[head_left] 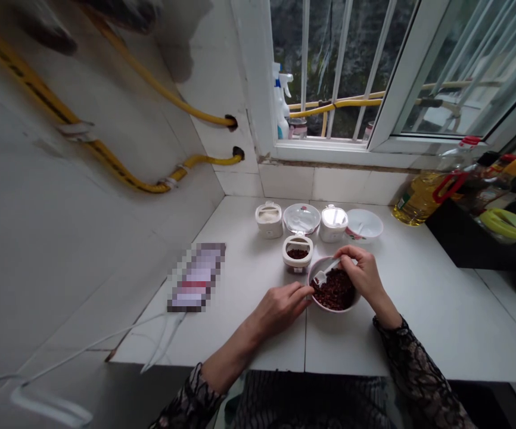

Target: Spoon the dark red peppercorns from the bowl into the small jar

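Observation:
In my right hand [360, 271] is a small white spoon [322, 276], pinched by its handle. Its scoop end dips into dark red dried bits, perhaps peppercorns [336, 292], that fill a light-coloured bowl [329, 309]. My left hand [285, 302] steadies this bowl, its fingers closed at the left rim; the thumb is partly hidden. Just behind the bowl stands a white seasoning jar [298, 253] with similar dark red contents showing through its lid window.
Further back stand a jar of pale contents [269, 220], a covered bowl [301, 219], another white jar [333, 223] and a bowl with a white spoon [364, 224]. An oil bottle [419, 193] and a black condiment box [454, 235] stand right. A cabled phone [198, 277] lies left.

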Motion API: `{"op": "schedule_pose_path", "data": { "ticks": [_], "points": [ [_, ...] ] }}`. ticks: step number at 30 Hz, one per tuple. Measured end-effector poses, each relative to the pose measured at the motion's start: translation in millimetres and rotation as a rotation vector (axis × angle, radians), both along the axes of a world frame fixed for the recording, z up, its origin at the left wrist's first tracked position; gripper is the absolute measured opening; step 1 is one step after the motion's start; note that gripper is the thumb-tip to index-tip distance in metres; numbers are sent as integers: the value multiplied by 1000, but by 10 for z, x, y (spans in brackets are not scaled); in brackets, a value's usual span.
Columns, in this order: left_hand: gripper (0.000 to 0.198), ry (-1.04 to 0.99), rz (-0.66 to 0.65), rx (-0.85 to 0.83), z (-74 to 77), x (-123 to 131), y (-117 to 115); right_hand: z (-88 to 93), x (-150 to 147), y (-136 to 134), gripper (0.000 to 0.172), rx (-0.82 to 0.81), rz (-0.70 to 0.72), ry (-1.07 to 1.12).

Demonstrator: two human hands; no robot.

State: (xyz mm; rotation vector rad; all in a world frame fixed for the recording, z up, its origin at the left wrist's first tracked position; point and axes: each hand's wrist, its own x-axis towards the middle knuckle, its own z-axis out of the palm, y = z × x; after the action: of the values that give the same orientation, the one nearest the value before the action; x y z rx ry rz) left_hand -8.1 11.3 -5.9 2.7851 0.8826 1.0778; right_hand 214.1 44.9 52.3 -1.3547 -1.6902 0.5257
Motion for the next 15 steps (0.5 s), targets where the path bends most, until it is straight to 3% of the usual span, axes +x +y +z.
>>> {"op": "schedule_pose_path", "data": {
  "ticks": [8,15],
  "points": [
    [18,-12,-3,14,35,2,-3,-6,30,35,19,131,-84,-116],
    [17,-11,4,12,12,5,0,2,31,16,17,34,-52,12]
  ]
}}
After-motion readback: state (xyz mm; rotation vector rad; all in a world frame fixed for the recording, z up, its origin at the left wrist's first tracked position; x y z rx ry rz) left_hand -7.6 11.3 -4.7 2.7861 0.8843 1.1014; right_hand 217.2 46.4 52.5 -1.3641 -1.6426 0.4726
